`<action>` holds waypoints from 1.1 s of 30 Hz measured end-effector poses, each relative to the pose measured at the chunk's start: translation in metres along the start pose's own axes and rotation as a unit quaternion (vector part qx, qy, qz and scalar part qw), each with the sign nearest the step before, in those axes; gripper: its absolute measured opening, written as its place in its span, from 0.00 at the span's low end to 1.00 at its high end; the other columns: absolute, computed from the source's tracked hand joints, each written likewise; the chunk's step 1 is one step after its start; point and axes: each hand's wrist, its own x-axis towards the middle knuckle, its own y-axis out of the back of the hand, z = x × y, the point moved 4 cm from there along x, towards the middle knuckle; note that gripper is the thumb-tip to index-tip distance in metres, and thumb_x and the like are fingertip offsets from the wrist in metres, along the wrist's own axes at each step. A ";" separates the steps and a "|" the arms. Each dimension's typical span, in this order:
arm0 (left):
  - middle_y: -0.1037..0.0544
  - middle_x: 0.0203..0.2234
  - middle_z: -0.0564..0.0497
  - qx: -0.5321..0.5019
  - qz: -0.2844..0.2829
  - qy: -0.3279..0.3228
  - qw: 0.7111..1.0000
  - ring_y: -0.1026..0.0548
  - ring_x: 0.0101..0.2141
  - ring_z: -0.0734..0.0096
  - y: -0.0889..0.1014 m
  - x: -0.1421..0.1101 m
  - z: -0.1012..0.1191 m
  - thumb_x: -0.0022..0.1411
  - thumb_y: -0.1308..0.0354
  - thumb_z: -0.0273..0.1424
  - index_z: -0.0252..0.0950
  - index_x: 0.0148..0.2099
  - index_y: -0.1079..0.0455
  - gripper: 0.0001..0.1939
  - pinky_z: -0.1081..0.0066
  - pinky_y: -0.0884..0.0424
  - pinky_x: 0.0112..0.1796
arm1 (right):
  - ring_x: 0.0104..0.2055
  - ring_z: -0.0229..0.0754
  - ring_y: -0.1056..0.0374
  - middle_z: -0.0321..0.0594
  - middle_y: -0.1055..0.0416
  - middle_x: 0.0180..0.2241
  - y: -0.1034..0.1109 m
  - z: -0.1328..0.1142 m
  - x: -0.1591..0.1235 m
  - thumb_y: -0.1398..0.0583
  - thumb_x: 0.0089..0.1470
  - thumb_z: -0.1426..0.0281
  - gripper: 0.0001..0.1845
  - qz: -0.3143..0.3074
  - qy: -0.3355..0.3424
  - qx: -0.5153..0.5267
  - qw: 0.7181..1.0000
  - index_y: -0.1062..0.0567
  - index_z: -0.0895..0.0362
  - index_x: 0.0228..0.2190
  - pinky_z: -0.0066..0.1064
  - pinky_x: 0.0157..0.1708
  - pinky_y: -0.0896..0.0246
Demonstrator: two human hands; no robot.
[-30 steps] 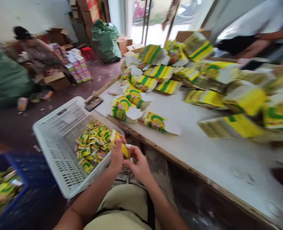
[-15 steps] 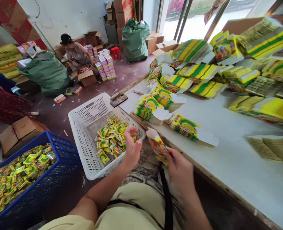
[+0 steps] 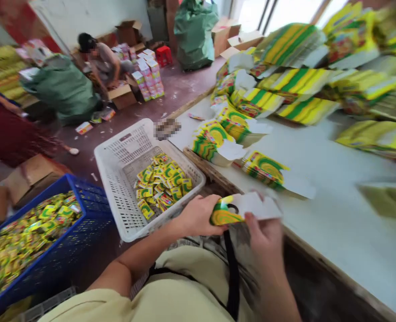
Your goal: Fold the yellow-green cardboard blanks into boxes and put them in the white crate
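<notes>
Between my hands, over my lap at the table's edge, is a yellow-and-green printed carton point(image 3: 226, 213) with a long white flap. My left hand point(image 3: 201, 216) is closed around its printed end. At the white flap end, my right hand point(image 3: 265, 228) grips with thumb and fingers; it is slightly blurred. Just beyond my left hand stands a white plastic basket point(image 3: 112, 179) with many small yellow-green packets point(image 3: 162, 179) inside. On the table close to my right hand lies a stack of flat yellow cartons point(image 3: 265, 167) with a white flap sticking out.
The white table point(image 3: 345, 223) carries more carton stacks point(image 3: 295, 85) at the back right. A blue crate point(image 3: 94, 214) full of packets stands at left. Beyond are green sacks point(image 3: 64, 89), a seated co-worker point(image 3: 109, 65) by an open box, and another person's dark red garment point(image 3: 13, 134).
My left hand has moved from above the basket to the right and taken hold of the carton. The carton is now turned lengthwise between both hands. The seated co-worker leans lower.
</notes>
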 end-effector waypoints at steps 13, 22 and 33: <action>0.28 0.47 0.45 -0.051 -0.004 -0.073 0.996 0.23 0.43 0.56 -0.015 0.001 0.007 0.50 0.39 0.26 0.39 0.55 0.43 0.30 0.61 0.26 0.42 | 0.58 0.51 0.32 0.48 0.32 0.59 -0.024 0.007 -0.007 0.50 0.61 0.45 0.36 -0.121 -0.150 0.220 0.956 0.40 0.51 0.64 0.50 0.56 0.34; 0.32 0.49 0.41 -0.047 0.046 -0.048 0.997 0.25 0.44 0.55 -0.010 0.010 -0.003 0.46 0.39 0.25 0.35 0.58 0.48 0.37 0.58 0.26 0.43 | 0.65 0.45 0.41 0.42 0.41 0.65 -0.016 -0.009 -0.006 0.47 0.63 0.74 0.25 -0.148 0.070 -0.072 0.984 0.33 0.47 0.60 0.40 0.62 0.41; 0.26 0.50 0.41 -0.035 0.018 -0.067 0.997 0.25 0.49 0.55 0.002 0.019 0.001 0.50 0.35 0.27 0.35 0.59 0.42 0.35 0.58 0.27 0.50 | 0.61 0.48 0.36 0.50 0.35 0.60 -0.001 -0.007 0.014 0.41 0.59 0.74 0.11 -0.251 0.047 -0.107 0.961 0.22 0.54 0.43 0.43 0.60 0.39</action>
